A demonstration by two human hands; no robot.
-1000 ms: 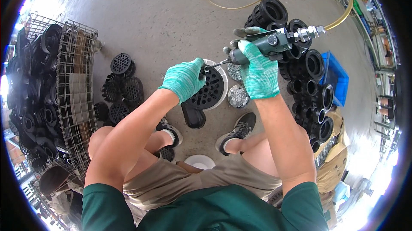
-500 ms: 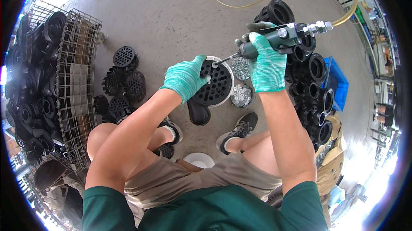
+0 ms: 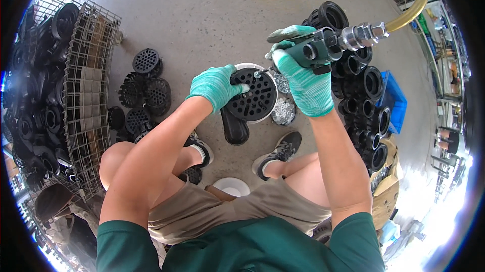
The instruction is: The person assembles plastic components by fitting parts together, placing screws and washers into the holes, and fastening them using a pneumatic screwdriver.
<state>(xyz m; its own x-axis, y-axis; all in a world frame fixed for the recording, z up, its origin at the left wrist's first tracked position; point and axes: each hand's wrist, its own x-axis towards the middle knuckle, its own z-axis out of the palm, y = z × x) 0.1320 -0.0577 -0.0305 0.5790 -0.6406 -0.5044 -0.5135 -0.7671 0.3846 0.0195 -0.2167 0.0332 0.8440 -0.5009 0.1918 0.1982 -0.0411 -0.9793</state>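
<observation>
- Concrete floor [image 3: 166, 24] spreads around the black perforated cover [image 3: 254, 102], which sits over a white round support [image 3: 247, 64].
- Left hand [image 3: 214, 88] grasps the cover's left edge.
- Right hand [image 3: 303, 79] clasps the power driver [image 3: 318, 45], at the cover's upper right.
- Fastening near the cover's top edge seems in hand; next move calls for straight, steady pressure.
</observation>
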